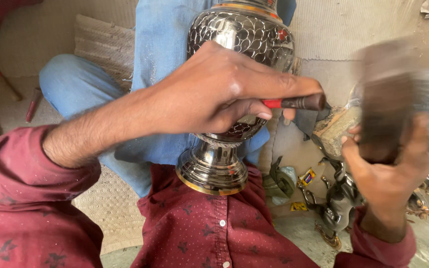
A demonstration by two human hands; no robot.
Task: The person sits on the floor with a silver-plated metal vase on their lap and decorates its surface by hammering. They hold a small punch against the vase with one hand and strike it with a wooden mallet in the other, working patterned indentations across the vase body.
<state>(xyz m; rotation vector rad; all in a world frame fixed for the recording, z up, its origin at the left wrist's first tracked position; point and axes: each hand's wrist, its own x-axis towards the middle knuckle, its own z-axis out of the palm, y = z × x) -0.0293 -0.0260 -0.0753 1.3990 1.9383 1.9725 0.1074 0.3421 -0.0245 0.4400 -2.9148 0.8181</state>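
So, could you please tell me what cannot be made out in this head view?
- Block in the right hand: motion blur hides what it is.
- Tool tip: hidden behind the block's blur.
- Vase: top cut off by the upper edge; its middle is covered by the left hand.
- Metal pieces on the floor: partly behind the right hand, shapes unclear.
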